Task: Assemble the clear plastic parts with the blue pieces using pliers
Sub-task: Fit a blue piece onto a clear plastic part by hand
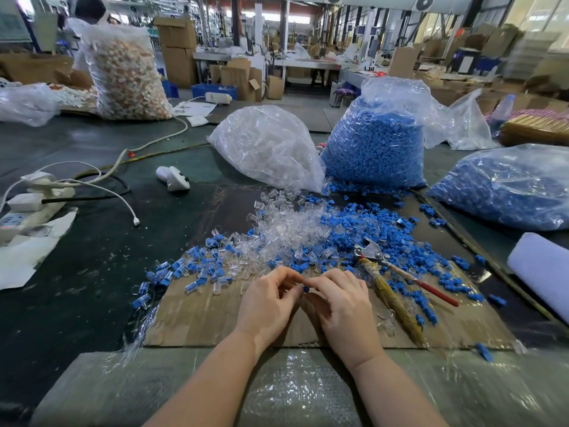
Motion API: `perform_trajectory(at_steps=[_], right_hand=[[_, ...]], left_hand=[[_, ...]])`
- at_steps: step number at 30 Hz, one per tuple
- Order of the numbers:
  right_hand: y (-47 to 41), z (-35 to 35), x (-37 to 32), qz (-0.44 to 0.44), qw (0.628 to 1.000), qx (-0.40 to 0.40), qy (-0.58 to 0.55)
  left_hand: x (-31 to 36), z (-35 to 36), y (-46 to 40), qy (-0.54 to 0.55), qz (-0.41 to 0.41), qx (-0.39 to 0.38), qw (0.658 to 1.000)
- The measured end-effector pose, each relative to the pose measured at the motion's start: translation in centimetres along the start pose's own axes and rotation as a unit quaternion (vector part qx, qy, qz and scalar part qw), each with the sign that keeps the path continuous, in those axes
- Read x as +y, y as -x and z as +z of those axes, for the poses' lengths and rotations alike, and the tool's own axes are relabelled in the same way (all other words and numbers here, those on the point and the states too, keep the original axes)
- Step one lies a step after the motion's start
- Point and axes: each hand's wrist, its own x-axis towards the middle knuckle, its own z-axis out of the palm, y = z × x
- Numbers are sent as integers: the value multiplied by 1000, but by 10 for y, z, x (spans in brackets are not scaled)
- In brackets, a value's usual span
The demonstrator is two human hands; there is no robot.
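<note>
Far out to the left of the hands sits a power strip (29,208) with white cables trailing from it, and nearer, ahead and left of them, a white handheld device (173,178) lies on the dark table (92,272). Just left of the left hand, assembled pieces (181,269) (clear bodies with blue ends) are scattered over the edge of a cardboard sheet (200,318).

The left hand (266,306) has its fingers curled in, fingertips meeting those of the right hand (341,306). Between the two sets of fingertips a small blue piece (306,289) is pinched; whether a clear part is held with it I cannot tell.

Directly ahead of both hands lies the loose pile of clear plastic parts (286,226), and behind it a bag of clear parts (268,146). Ahead and right, loose blue pieces (363,223) spread from a tall bag of blue pieces (375,143).

Just right of the right hand lie the pliers (388,266), untouched, one handle wrapped in tape, the other red. Farther right rests another bag of blue parts (505,186).
</note>
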Motion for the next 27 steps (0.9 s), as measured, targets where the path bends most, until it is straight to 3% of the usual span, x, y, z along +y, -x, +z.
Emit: perform_trajectory(at_steps=[12, 15, 18, 22, 24, 27], right_hand=[[0, -4, -2, 0, 1000, -21, 1], [-2, -8, 0, 50, 999, 6, 6], [-9, -22, 10, 166, 982, 39, 77], [-20, -50, 41, 351, 894, -126, 248], [-23, -57, 53, 387, 859, -209, 263], [-23, -56, 58, 385, 850, -243, 265]], left_hand=[[1, -1, 1, 17, 1, 4, 1000], [1, -1, 0, 31, -11, 2, 999], [2, -1, 1, 39, -18, 3, 999], [1, -2, 0, 20, -16, 3, 1000], [1, -2, 0, 20, -16, 4, 1000], [3, -1, 1, 27, -17, 4, 999]])
